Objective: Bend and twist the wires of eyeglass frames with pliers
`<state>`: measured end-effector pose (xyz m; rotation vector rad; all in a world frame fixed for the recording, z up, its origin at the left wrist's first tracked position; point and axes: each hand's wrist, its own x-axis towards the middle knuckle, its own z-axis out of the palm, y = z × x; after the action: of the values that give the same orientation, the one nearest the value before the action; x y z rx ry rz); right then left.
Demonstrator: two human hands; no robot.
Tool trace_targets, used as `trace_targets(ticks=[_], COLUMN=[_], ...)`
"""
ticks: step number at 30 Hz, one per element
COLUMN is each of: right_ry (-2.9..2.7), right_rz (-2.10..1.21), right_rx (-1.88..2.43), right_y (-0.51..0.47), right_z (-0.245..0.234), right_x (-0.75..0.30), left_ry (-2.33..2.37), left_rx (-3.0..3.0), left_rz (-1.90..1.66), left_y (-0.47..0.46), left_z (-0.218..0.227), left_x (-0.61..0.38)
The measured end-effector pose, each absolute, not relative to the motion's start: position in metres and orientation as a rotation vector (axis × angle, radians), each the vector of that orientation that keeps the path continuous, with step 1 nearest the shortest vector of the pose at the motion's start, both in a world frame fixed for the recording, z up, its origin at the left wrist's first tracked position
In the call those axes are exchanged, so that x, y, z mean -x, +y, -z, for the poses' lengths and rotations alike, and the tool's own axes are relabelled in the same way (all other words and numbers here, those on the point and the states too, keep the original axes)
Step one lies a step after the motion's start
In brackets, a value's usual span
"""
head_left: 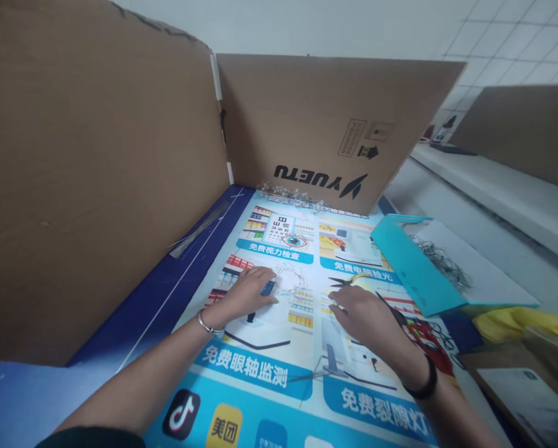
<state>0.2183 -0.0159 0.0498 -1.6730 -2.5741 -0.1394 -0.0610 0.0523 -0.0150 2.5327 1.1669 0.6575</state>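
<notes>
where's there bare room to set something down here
Free: the lower end of the poster, below the thin wires; the dark blue strip between tall cardboard and left forearm. Crowded: between left hand and right hand, with wire loops and pliers; the teal box, with tangled wire.

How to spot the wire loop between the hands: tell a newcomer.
Find the lettered cardboard panel, then the printed poster before it. Between left hand and right hand lies the wire loop, a thin, loose ring, unlike the dense tangle in the turquoise box.

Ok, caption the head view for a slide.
Left hand and right hand flank thin wire loops on a printed poster.
</notes>
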Motion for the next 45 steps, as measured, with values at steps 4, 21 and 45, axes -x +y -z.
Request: trace_targets(ticks=[4,21,45], right_ry=[-2.567,-2.969,-3.04], right_rz=[0.097,-0.059,0.007], right_rx=[1.665,1.015,1.018], right_y=[-0.038,-0.068,-0.052], right_z=[-0.05,-0.033,-0.024], right_x=[-0.234,-0.219,-0.206], left_ry=[1.231,1.222,1.082], left_rx=[-2.573,-2.567,-2.725], left_rz=[-0.663,-0.298,-0.07], left_y=[0.055,-0.027,-0.045], left_z=[0.02,-0.027,-0.035], left_x=[0.049,0.034,0.009])
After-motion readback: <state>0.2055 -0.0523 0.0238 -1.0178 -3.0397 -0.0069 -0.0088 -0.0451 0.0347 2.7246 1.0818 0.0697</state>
